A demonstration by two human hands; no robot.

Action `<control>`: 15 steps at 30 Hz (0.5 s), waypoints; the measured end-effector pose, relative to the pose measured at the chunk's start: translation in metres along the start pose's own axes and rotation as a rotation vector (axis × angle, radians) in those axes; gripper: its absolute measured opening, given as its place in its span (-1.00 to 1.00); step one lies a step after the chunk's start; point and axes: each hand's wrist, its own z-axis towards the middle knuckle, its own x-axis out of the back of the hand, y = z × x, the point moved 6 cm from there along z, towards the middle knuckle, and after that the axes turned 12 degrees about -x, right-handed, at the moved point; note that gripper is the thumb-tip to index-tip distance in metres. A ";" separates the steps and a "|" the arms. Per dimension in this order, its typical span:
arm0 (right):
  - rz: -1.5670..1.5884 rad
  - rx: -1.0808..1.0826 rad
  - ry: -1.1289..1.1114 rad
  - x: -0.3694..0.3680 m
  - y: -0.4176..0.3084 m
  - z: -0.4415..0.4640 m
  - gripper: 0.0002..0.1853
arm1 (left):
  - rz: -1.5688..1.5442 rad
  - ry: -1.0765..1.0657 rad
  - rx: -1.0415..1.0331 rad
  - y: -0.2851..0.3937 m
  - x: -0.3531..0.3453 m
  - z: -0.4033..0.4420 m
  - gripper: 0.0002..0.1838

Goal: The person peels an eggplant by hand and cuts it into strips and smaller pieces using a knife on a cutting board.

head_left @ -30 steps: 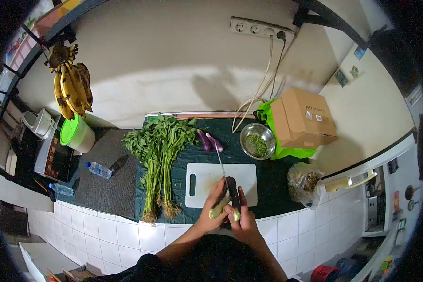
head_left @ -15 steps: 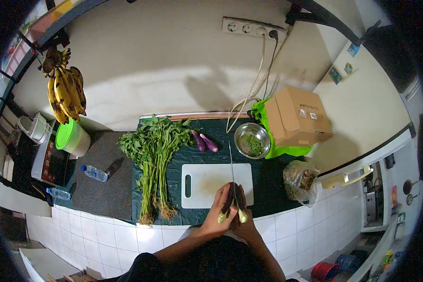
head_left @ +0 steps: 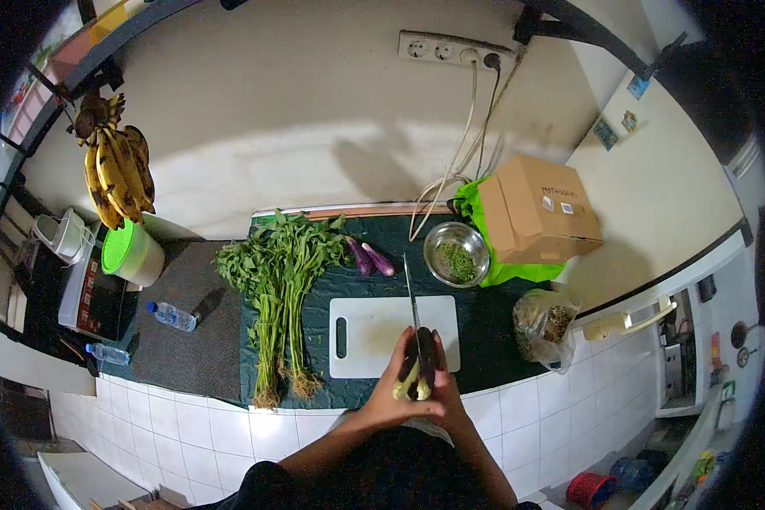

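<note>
My left hand (head_left: 388, 393) is closed around dark eggplant pieces (head_left: 425, 361) with pale ends, held over the lower right edge of the white cutting board (head_left: 365, 336). On their right side my right hand (head_left: 447, 395) is wrapped round the same pieces. A long knife (head_left: 411, 293) points away from me between the hands; its handle is hidden, so I cannot tell which hand grips it. Two purple eggplants (head_left: 377, 259) lie behind the board. Left of it is a large bunch of leafy greens (head_left: 293, 263) with roots.
A metal bowl (head_left: 456, 255) of chopped greens stands behind the board, beside a cardboard box (head_left: 540, 212) on a green bag. A plastic bag (head_left: 546, 331) lies at the right. Bananas (head_left: 117, 174) hang at the left above a green-lidded container (head_left: 133, 253) and a water bottle (head_left: 172, 315).
The view has shifted slightly. The eggplant pieces, apart at the lower ends before, are now pressed together between my hands. The knife blade has tilted slightly left since half a second ago.
</note>
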 end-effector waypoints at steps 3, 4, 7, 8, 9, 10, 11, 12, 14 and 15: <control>0.023 -0.040 -0.077 0.001 -0.002 0.001 0.18 | -0.219 0.214 0.260 -0.021 0.000 -0.012 0.04; 0.022 -0.038 -0.075 0.000 -0.009 0.000 0.18 | -0.220 0.212 0.258 -0.020 0.002 -0.012 0.04; 0.136 -0.100 -0.004 0.002 -0.001 0.003 0.26 | 0.008 0.055 0.153 -0.001 0.006 -0.005 -0.15; 0.342 -0.104 0.038 0.003 0.010 0.007 0.30 | 0.005 0.053 0.155 0.003 0.007 -0.004 -0.15; 0.445 -0.109 0.060 0.006 0.021 0.007 0.32 | 0.045 0.008 0.142 0.007 0.005 -0.002 -0.18; 0.548 -0.110 0.082 0.007 0.021 0.007 0.33 | 0.085 -0.036 0.129 0.009 0.004 -0.001 -0.21; 0.533 -0.105 0.059 0.007 0.018 0.007 0.37 | 0.084 -0.036 0.130 0.008 0.003 -0.001 -0.21; 0.526 -0.102 0.046 0.006 0.008 0.006 0.39 | 0.064 -0.033 0.145 0.006 0.003 -0.002 -0.22; 0.449 -0.103 0.114 0.006 -0.017 0.002 0.40 | 0.044 -0.030 0.159 0.002 0.004 -0.002 -0.24; 0.414 -0.103 0.155 0.008 -0.019 0.002 0.40 | 0.050 -0.017 0.149 0.001 0.006 -0.002 -0.24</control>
